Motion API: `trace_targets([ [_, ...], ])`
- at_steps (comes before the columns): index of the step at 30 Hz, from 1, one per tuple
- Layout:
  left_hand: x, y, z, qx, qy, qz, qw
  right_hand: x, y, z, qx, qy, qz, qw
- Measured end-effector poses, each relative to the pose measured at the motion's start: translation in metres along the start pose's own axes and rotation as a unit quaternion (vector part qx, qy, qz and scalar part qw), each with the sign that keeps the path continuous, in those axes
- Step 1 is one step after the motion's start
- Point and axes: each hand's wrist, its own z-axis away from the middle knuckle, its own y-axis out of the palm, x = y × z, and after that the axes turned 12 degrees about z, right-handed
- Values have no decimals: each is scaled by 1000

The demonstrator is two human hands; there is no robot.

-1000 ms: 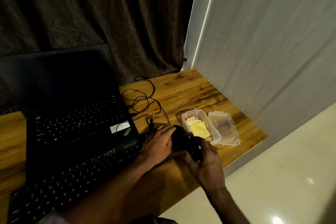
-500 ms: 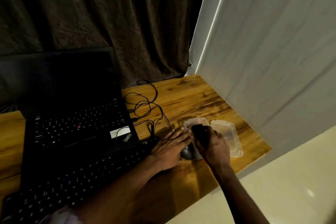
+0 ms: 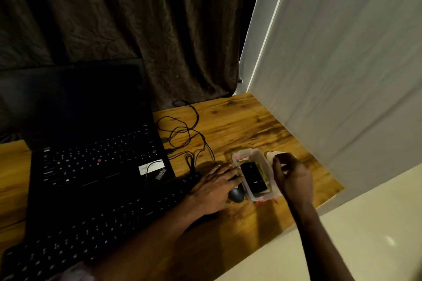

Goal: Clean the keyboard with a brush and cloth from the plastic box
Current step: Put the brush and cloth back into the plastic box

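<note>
Box (image 3: 253,151) open near the bench's (image 3: 239,121) right edge.
Flat on the mouse (image 3: 236,194) lies the left hand (image 3: 214,186), fingers straight. The right hand (image 3: 293,177) curls over the mostly hidden lid (image 3: 270,155); whether it pinches it I cannot tell. A dark object (image 3: 254,177), perhaps the brush, fills the box. The keyboard (image 3: 102,223) sits before the laptop (image 3: 98,150), near end cut off.

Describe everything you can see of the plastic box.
The plastic box is clear, rectangular, open-topped and upright near the right edge of the wooden table, with red bits at two corners. A black oblong object lies inside on something yellowish. Fingertips of the left hand appear to touch its left wall; the right hand hovers at its right side.
</note>
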Motion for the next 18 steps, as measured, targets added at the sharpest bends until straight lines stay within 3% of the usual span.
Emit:
trace_targets([
  [3,0,0,-2,3,-4,-4,1000,-30,1,-7,37,108,72,991],
  [7,1,-4,-5,7,-4,-6,1000,-55,12,6,199,227,272,914],
  [14,-2,-16,-3,21,0,17,1000,-63,21,-3,181,275,179,927],
  [18,-1,-17,-3,16,-6,44,999,-58,10,-20,118,214,10,970],
])
